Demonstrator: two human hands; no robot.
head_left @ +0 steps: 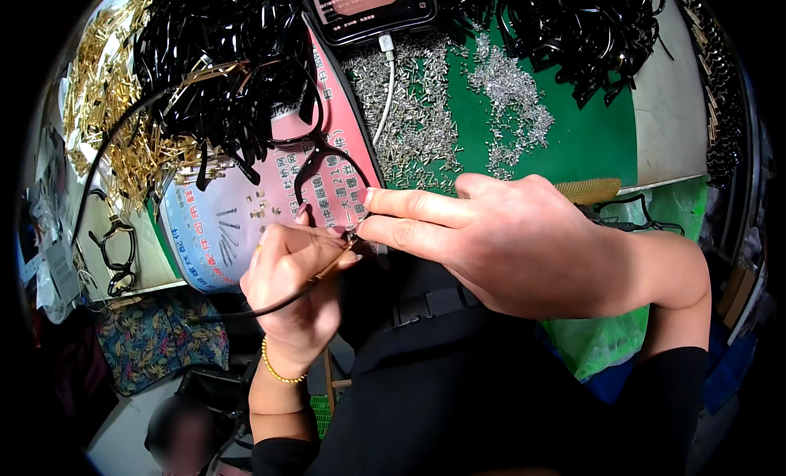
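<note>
1. Left hand [291, 284] pinched shut on a thin black-and-gold temple arm [304, 286]; right hand [491, 243] closed at its tip, contents hidden.
2. Apparently mid-assembly: black eyeglass frame [315, 161] just above temple arm, joint seemingly unfinished.
3. Beyond frame: pink-and-blue rounded printed card [237, 222], silver screws [417, 124], gold parts [123, 148] on surface [589, 140].

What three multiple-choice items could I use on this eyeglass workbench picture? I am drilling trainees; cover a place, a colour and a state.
1. Where do the small silver pins lie?
A. on the green mat
B. on the floral cloth
C. in a jar

2. What colour is the bracelet on the left wrist?
A. red
B. gold
C. white

3. What is the left hand doing?
A. resting open
B. gripping a thin temple arm
C. holding a phone

Key: A, the pins are scattered over the mat; B, the beads look gold; B, its fingers close round the arm while the right hand pinches at its tip.
</note>
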